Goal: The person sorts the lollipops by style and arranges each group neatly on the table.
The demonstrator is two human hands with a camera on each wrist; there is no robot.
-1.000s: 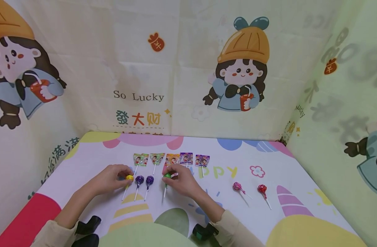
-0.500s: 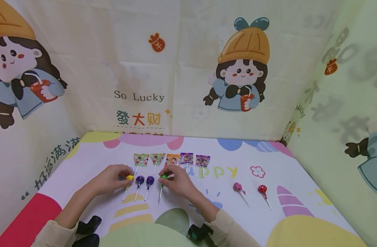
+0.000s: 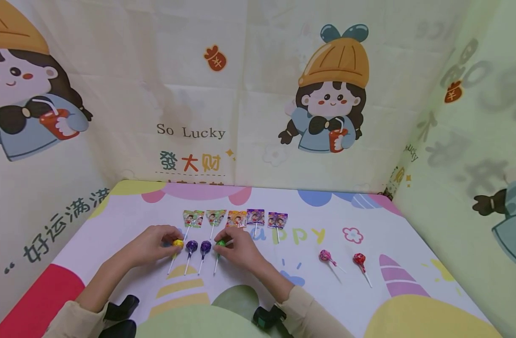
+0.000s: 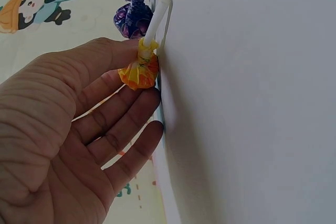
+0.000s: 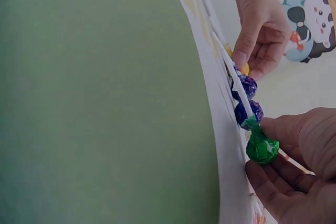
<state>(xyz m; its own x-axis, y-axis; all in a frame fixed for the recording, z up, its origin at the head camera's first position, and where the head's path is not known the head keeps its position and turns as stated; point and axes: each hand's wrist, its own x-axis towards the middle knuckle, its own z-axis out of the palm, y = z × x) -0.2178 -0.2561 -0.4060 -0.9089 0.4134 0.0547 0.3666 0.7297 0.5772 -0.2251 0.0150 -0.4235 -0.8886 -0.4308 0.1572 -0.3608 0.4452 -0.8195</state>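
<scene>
In the head view my left hand [image 3: 150, 246] pinches the yellow lollipop [image 3: 178, 243] by its wrapped head, at the left end of a short row. Seen from the left wrist, thumb and forefinger meet at the yellow wrapper [image 4: 140, 74] while the other fingers spread loosely. Two purple lollipops [image 3: 192, 246] lie beside it, sticks toward me. At the row's right end my right hand [image 3: 241, 249] holds a green lollipop [image 5: 262, 148] between thumb and fingers, close by the nearer purple one [image 5: 249, 113]. Its stick points toward me, roughly parallel to the others.
Behind the row lie several flat-wrapped lollipops, green [image 3: 193, 218], orange [image 3: 236, 218] and purple [image 3: 277, 219]; my right hand overlaps the orange one's lower part. A pink lollipop [image 3: 324, 255] and a red one [image 3: 359, 259] lie apart on the right of the patterned table [image 3: 300, 267].
My right hand has slid left with the green lollipop, bringing it close beside the purple ones. My left hand has stayed on the yellow lollipop.
</scene>
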